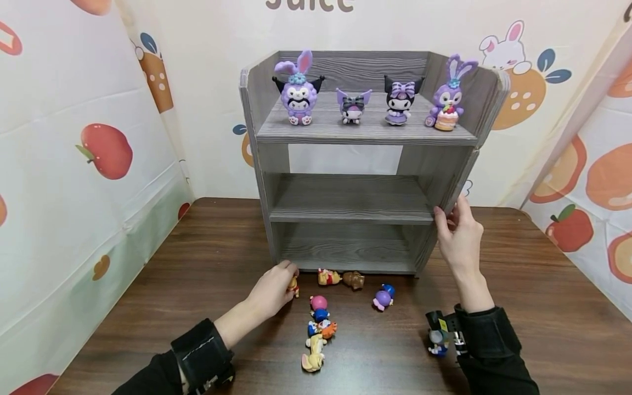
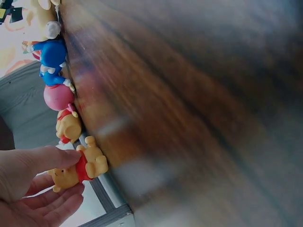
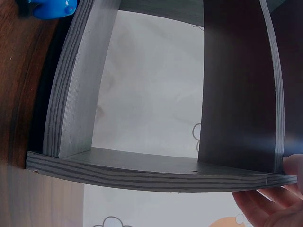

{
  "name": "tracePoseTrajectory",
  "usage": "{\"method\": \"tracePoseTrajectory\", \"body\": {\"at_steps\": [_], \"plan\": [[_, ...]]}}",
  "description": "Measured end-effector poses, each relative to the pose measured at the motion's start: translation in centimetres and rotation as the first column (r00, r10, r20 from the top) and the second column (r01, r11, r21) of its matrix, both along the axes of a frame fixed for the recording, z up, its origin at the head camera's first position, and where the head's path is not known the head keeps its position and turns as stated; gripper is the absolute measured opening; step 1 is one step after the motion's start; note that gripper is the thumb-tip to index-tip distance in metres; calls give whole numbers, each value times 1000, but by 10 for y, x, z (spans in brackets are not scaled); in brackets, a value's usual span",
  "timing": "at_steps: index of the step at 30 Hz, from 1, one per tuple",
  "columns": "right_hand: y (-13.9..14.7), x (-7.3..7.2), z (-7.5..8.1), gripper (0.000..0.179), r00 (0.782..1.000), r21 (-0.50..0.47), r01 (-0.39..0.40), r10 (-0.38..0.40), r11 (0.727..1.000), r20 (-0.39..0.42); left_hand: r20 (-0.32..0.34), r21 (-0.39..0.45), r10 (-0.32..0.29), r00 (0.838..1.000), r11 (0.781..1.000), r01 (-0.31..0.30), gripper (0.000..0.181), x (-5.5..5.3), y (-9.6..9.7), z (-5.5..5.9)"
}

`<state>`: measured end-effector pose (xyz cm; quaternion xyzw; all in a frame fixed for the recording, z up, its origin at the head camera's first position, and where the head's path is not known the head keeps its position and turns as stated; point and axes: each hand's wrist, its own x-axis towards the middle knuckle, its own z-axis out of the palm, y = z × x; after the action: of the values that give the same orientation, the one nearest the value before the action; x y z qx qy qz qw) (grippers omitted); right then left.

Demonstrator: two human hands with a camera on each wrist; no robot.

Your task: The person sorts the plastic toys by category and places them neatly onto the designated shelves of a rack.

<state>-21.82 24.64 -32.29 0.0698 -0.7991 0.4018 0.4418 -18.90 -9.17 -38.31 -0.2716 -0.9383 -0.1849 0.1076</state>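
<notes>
My left hand [image 1: 273,289] pinches a yellow bear figurine in a red shirt [image 2: 84,169] between thumb and fingers, low over the table at the shelf's front left corner. In the left wrist view the bear lies sideways across the fingers. My right hand [image 1: 461,238] grips the right side panel of the grey wooden shelf [image 1: 350,197], thumb at the front edge and fingers behind. Near the left hand, a second bear figurine in red [image 1: 328,277] and a brown figurine [image 1: 353,280] lie along the shelf's base.
Purple and black figurines [image 1: 298,101] stand on the top board. A pink-headed figurine [image 1: 319,303], an orange-and-blue one [image 1: 326,329] and a cream long-eared one [image 1: 313,353] lie in a column on the table. A purple-and-blue figurine [image 1: 383,297] lies farther right, another [image 1: 437,343] beside the right wrist.
</notes>
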Motion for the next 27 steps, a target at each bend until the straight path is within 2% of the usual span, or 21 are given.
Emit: {"method": "tracePoseTrajectory", "body": {"at_steps": [4,7,18,27], "plan": [[0,1,1,32,1000,5,8,-8,1000,0,-32,2,-1,999,1000,1,27,4,0,4],[-1,2,2,32,1000,2,5,-5,1000,-4,-67,16,-9,998,1000,10,25,7,2,12],[-1,4,2,31,1000,-3,14,-14,1000,8,-88,124,7,996,992,4,28,20,10,61],[-1,1,1,31,1000,-7,1,-1,1000,4,-177,156,25,984,988,3,31,16,8,99]]}}
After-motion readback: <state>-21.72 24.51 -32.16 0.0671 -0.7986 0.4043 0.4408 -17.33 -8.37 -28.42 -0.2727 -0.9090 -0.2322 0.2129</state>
